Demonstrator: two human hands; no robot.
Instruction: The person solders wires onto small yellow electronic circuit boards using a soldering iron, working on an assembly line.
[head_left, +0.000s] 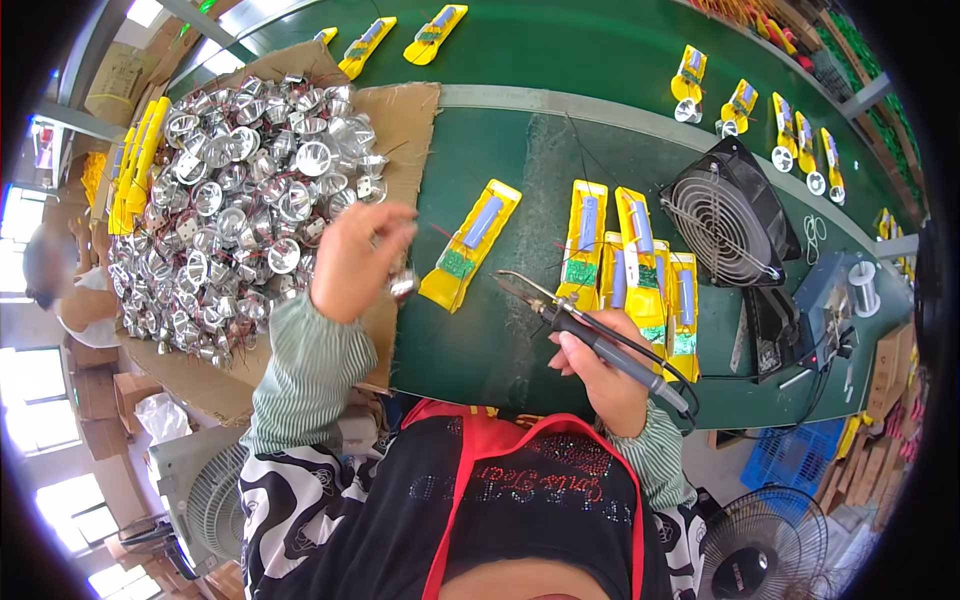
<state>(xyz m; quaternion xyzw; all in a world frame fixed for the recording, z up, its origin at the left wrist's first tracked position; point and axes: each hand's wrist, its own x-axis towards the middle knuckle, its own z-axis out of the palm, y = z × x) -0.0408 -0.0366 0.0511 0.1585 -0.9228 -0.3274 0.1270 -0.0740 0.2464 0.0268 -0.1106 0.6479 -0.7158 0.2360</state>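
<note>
My left hand [355, 258] is raised over the right side of a heap of silver reflector cups [235, 215] with thin wires. Its fingers are bent together and slightly blurred; whatever they pinch is hidden. One reflector cup [402, 285] shows just below the fingers, and I cannot tell whether it hangs from them. In my right hand [605, 365] is a grey-handled soldering iron [605, 345], its metal tip pointing up and left. Before the tip lies a yellow flashlight housing [470, 245] with a blue battery and a green circuit board. Several similar yellow housings [585, 235] lie beyond the iron.
The heap rests on cardboard [405, 120]. A square black fan [725, 215] stands at the right of the green bench, near a solder spool [863, 290] and a soldering station [820, 305]. Beyond a metal rail, a green belt [560, 50] carries more yellow housings.
</note>
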